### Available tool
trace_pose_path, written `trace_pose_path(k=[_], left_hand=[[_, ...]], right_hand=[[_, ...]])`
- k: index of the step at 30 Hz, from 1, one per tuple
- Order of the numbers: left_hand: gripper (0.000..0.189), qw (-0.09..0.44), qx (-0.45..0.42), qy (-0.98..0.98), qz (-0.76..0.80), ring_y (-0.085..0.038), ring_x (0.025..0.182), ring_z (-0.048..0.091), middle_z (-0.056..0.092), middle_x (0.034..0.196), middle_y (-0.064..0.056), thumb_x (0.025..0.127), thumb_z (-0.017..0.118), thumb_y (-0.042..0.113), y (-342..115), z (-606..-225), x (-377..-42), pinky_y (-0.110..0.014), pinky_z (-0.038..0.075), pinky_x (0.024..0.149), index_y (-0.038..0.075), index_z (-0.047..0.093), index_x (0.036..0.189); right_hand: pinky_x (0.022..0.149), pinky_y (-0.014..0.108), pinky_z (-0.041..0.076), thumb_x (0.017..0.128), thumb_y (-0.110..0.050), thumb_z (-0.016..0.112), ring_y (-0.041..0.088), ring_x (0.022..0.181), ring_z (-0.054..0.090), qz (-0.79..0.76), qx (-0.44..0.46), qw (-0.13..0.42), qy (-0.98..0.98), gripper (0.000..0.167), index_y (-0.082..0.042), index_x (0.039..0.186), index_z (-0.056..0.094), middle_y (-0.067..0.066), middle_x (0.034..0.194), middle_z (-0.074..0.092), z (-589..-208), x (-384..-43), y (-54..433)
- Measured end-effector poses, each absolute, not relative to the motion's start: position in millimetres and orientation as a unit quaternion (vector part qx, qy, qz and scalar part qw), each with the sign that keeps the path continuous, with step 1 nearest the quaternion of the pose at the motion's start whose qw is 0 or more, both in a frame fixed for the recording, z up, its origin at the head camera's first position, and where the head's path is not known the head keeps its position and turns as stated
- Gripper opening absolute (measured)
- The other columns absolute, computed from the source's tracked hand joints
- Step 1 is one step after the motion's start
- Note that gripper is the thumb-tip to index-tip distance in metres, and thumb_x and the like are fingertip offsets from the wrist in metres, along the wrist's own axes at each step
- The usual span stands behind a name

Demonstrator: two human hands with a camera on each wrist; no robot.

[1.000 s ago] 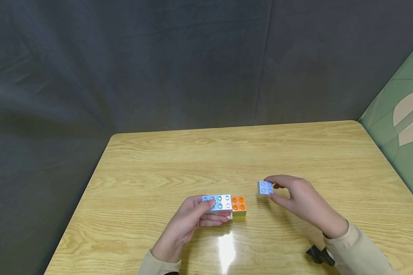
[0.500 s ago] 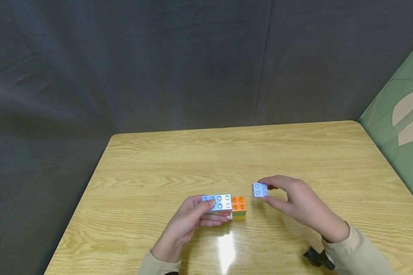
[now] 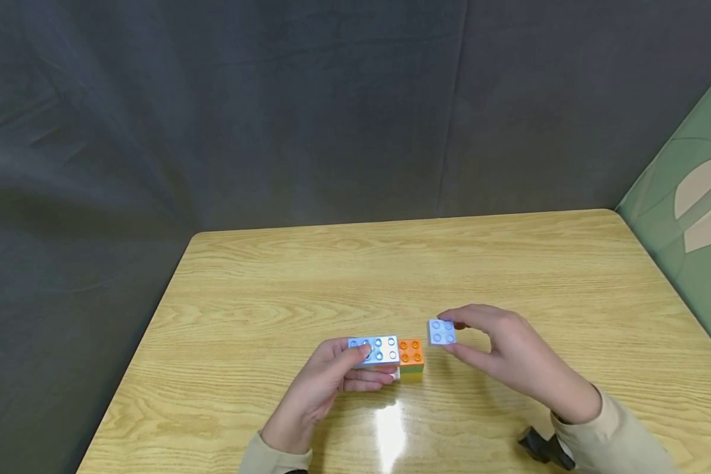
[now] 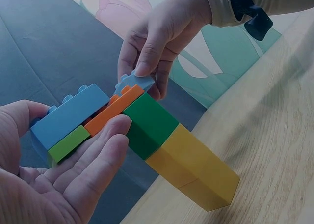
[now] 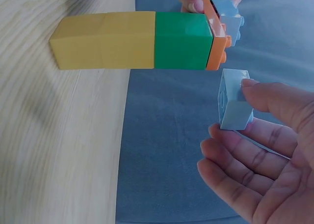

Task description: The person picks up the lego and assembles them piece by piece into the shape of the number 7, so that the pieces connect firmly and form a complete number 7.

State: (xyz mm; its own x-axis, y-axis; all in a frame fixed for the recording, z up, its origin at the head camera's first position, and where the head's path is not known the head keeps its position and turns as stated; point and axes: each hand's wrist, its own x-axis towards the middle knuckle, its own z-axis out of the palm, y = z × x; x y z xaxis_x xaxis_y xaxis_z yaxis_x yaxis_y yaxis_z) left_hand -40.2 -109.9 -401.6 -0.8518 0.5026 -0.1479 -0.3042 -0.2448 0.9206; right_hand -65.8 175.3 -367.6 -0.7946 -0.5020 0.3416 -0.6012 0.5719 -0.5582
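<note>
My left hand (image 3: pixel 326 378) grips a built toy-block structure, thumb on top of its long light blue brick (image 3: pixel 385 349). Beneath that brick, in the left wrist view, are a lime green brick (image 4: pixel 69 144) and a flat orange brick (image 4: pixel 110 112). The orange one sits on a dark green brick (image 4: pixel 153 126) above a yellow column (image 4: pixel 194 167) that stands on the table. Between thumb and fingers, my right hand (image 3: pixel 503 349) pinches a small light blue brick (image 3: pixel 441 332), studs up. It hovers just right of the orange brick's bare studs, apart from them.
The wood-grain table (image 3: pixel 261 283) has its far edge against a dark cloth (image 3: pixel 332 131). A green patterned panel (image 3: pixel 687 217) borders the right side. A black strap-like piece (image 3: pixel 542 447) sticks out from the right wrist.
My right hand has moved left with the small light blue brick, and slightly nearer to me, closer to the orange brick. The left hand and the structure have stayed put.
</note>
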Motion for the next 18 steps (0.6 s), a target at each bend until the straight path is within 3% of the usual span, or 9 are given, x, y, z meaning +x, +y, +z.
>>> trace_pose_path(k=[18], left_hand=[[0.045, 0.262, 0.078, 0.557, 0.784, -0.023, 0.086, 0.072, 0.067, 0.104, -0.031, 0.102, 0.05, 0.018, -109.5, -400.2, -40.3, -0.034, 0.056, 0.077, -0.022, 0.047, 0.123]], right_hand=[[0.076, 0.032, 0.056, 0.081, -0.014, 0.08, 0.006, 0.094, 0.064, 0.352, 0.345, 0.079, -0.866, 0.034, -0.018, 0.113, 0.069, -0.012, 0.107, 0.068, -361.6, -63.7, 166.3]])
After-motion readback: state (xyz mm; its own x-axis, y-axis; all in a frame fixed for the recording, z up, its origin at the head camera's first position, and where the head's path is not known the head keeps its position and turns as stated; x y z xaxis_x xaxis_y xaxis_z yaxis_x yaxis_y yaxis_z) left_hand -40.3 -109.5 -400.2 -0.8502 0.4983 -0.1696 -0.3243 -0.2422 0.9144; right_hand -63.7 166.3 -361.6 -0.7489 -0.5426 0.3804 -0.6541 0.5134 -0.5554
